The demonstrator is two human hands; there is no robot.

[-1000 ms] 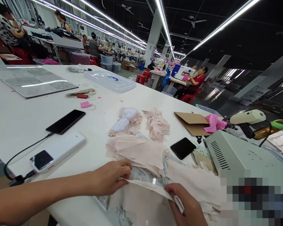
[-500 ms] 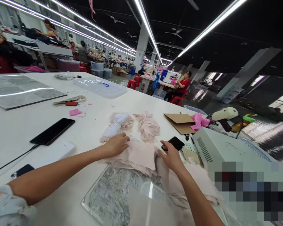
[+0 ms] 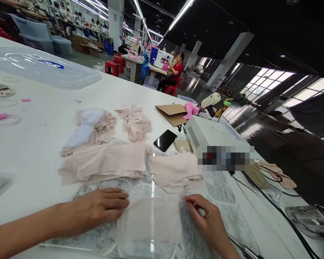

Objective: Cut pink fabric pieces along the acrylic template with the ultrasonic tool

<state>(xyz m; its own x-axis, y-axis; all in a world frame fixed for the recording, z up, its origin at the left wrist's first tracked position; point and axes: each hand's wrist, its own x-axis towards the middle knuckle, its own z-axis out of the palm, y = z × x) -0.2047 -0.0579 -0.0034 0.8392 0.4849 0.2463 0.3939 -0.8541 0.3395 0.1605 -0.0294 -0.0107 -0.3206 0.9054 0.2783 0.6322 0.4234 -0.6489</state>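
My left hand [image 3: 105, 207] lies flat with its fingers stretched, at the left edge of a thin pale pink fabric piece [image 3: 148, 221]. That piece rests on a glossy grey marbled board [image 3: 221, 187]. At its right edge is my right hand [image 3: 209, 221], thumb and forefinger brought together; whatever is between them is too small to make out. Just beyond both hands lie two stacks of pale pink fabric, a left stack [image 3: 105, 162] and a right stack [image 3: 175, 169]. Behind them are a tied bundle with a white band [image 3: 88, 124] and another gathered bundle [image 3: 135, 122].
A black phone [image 3: 165, 140] lies beside a grey metal box [image 3: 213, 133] at right. Near my right wrist is a metal rod-shaped tool [image 3: 244, 248]. Cables [image 3: 275, 205] run along the right side. A clear plastic lid [image 3: 48, 70] lies far left; a person in red [image 3: 176, 70] sits beyond.
My view has turned right and down. Both hands have left the fabric stacks and come nearer to me, onto the single piece on the board.
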